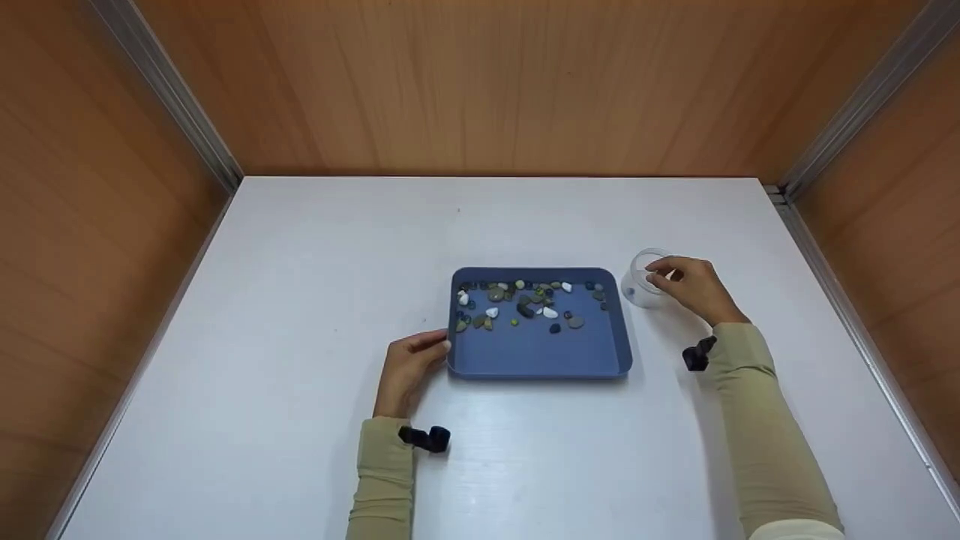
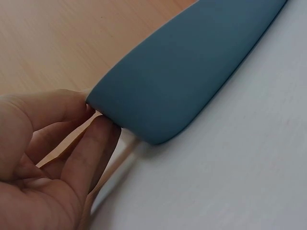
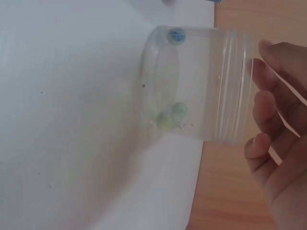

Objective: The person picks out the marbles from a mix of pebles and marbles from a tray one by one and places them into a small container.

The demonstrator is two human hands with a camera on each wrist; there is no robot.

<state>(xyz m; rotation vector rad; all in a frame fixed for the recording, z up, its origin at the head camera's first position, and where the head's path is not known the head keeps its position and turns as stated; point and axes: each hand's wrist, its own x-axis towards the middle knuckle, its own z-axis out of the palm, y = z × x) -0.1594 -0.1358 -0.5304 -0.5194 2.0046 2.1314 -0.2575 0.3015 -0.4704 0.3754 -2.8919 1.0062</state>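
My left hand [image 1: 409,371] grips the left side of a blue rectangular tray [image 1: 532,356], thumb and fingers at its edge in the left wrist view. Scattered over the tray's far half are several pebbles, such as a white pebble [image 1: 550,313] and a grey pebble [image 1: 576,322], among several small glass marbles. Right of the tray stands a clear plastic jar [image 3: 199,81] without a lid. Inside it lie a blue marble [image 3: 177,36], a green marble [image 3: 179,109] and a yellowish marble [image 3: 164,121]. Over its mouth my right hand [image 1: 697,289] hovers, fingers loosely bent, holding nothing visible.
A white table [image 1: 285,337] carries the tray and jar. Wood-grain panels [image 1: 480,90] enclose it at the back and both sides, joined by metal corner strips [image 1: 180,97]. Each wrist wears a small black camera mount [image 1: 427,439].
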